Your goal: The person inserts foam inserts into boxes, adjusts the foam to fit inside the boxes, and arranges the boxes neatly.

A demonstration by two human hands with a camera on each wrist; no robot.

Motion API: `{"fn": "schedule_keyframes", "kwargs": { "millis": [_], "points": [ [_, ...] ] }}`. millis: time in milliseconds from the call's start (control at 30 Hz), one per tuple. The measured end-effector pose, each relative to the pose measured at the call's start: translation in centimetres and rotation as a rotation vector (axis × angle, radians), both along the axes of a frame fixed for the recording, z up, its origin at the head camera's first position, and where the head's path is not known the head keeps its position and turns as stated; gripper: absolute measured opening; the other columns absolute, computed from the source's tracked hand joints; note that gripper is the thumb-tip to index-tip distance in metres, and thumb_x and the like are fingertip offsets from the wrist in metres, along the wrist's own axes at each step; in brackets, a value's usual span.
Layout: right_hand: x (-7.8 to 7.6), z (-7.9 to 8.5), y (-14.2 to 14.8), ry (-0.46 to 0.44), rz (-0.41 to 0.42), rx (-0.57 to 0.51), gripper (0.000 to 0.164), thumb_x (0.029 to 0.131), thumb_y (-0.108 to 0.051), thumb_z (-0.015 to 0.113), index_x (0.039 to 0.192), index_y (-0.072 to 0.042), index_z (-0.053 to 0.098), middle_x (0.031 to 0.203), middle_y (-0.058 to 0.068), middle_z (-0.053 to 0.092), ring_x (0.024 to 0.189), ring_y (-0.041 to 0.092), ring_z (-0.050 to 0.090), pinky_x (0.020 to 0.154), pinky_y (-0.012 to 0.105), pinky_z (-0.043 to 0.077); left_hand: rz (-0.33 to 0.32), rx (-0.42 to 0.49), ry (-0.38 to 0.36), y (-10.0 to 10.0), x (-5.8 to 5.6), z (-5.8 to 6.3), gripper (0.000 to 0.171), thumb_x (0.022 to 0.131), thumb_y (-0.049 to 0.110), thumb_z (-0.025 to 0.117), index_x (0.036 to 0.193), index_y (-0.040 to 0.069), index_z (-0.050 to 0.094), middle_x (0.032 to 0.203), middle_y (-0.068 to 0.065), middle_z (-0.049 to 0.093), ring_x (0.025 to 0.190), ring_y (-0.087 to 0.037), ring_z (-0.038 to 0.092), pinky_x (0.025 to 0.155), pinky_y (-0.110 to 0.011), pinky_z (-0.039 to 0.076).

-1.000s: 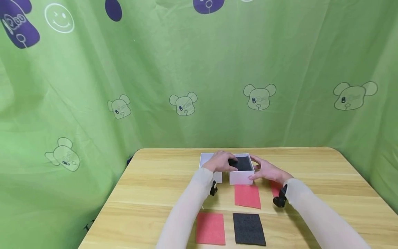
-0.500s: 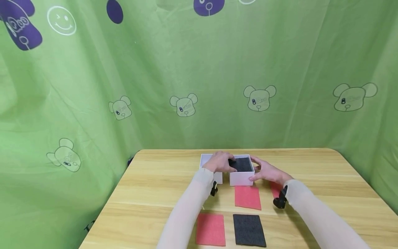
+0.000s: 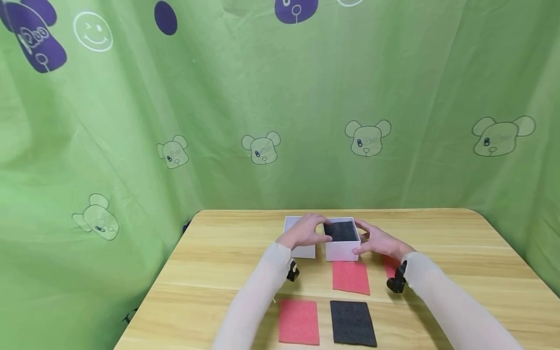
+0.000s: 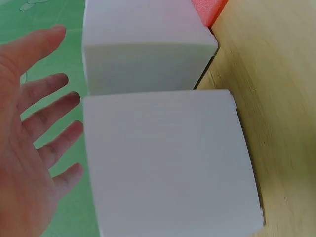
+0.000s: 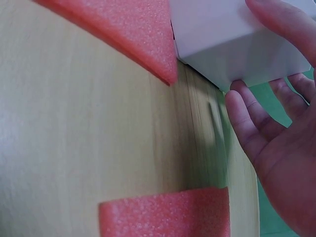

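A white box (image 3: 342,252) stands toward the back of the table, with a black foam sheet (image 3: 343,232) lying inside it. My right hand (image 3: 379,241) holds this box at its right side, thumb on the front wall and fingers along the side, as the right wrist view shows. At the box's left rim is my left hand (image 3: 307,231), its fingers spread and nothing in them. Beneath that hand and partly covered by it, a second white box or lid (image 4: 173,163) sits just left of the first.
A red foam sheet (image 3: 351,277) lies in front of the box, another red sheet (image 3: 299,322) and a black sheet (image 3: 352,323) nearer the front. One more red sheet (image 5: 165,215) is partly hidden by my right wrist. A green curtain (image 3: 306,180) hangs behind the table (image 3: 210,272).
My left hand has drawn back slightly to the left from over the box, uncovering more of the black sheet inside. The right hand stays on the box. The head view has shifted a little.
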State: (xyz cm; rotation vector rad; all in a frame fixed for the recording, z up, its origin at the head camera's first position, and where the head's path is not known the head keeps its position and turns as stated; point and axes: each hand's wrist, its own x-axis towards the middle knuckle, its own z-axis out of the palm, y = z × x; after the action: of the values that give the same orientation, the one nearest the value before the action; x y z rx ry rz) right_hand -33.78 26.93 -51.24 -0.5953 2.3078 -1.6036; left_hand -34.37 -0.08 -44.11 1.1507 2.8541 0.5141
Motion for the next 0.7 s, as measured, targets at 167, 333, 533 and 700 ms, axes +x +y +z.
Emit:
{"fn": "schedule_keyframes", "kwargs": {
  "millis": [167, 333, 533, 700],
  "points": [
    [0.0, 0.1, 0.0, 0.024, 0.000, 0.019, 0.110, 0.072, -0.009, 0.082, 0.149, 0.005, 0.005, 0.151, 0.030, 0.009, 0.123, 0.049, 0.039, 0.101, 0.055, 0.035, -0.035, 0.008, 0.038, -1.5, 0.8, 0.3, 0.052, 0.088, 0.040, 0.063, 0.133, 0.014, 0.054, 0.137, -0.001, 0.050, 0.130, -0.017, 0.039, 0.110, -0.029, 0.027],
    [0.1, 0.0, -0.1, 0.042, -0.005, 0.039, 0.110, 0.072, -0.009, 0.082, 0.148, 0.005, 0.004, 0.151, 0.031, 0.010, 0.123, 0.050, 0.039, 0.101, 0.055, 0.034, -0.063, 0.045, 0.036, -2.7, 2.0, 0.4, 0.055, 0.087, 0.039, 0.065, 0.133, 0.012, 0.053, 0.136, -0.002, 0.051, 0.129, -0.018, 0.041, 0.108, -0.029, 0.029],
    [0.0, -0.1, -0.1, 0.025, -0.012, 0.026, 0.110, 0.071, -0.009, 0.082, 0.149, 0.004, 0.005, 0.151, 0.029, 0.010, 0.123, 0.049, 0.039, 0.101, 0.055, 0.035, -0.118, 0.085, 0.035, -3.5, 3.6, 0.5, 0.059, 0.085, 0.034, 0.068, 0.135, 0.009, 0.051, 0.134, -0.002, 0.052, 0.126, -0.017, 0.043, 0.107, -0.027, 0.029],
    [0.0, 0.0, -0.1, 0.037, -0.007, 0.039, 0.110, 0.072, -0.012, 0.082, 0.149, 0.005, 0.005, 0.151, 0.030, 0.011, 0.122, 0.050, 0.040, 0.100, 0.056, 0.036, -0.158, 0.055, 0.021, -3.7, 5.5, 0.4, 0.062, 0.086, 0.038, 0.067, 0.138, 0.011, 0.047, 0.137, -0.001, 0.050, 0.127, -0.015, 0.042, 0.107, -0.025, 0.030]
  ]
}}
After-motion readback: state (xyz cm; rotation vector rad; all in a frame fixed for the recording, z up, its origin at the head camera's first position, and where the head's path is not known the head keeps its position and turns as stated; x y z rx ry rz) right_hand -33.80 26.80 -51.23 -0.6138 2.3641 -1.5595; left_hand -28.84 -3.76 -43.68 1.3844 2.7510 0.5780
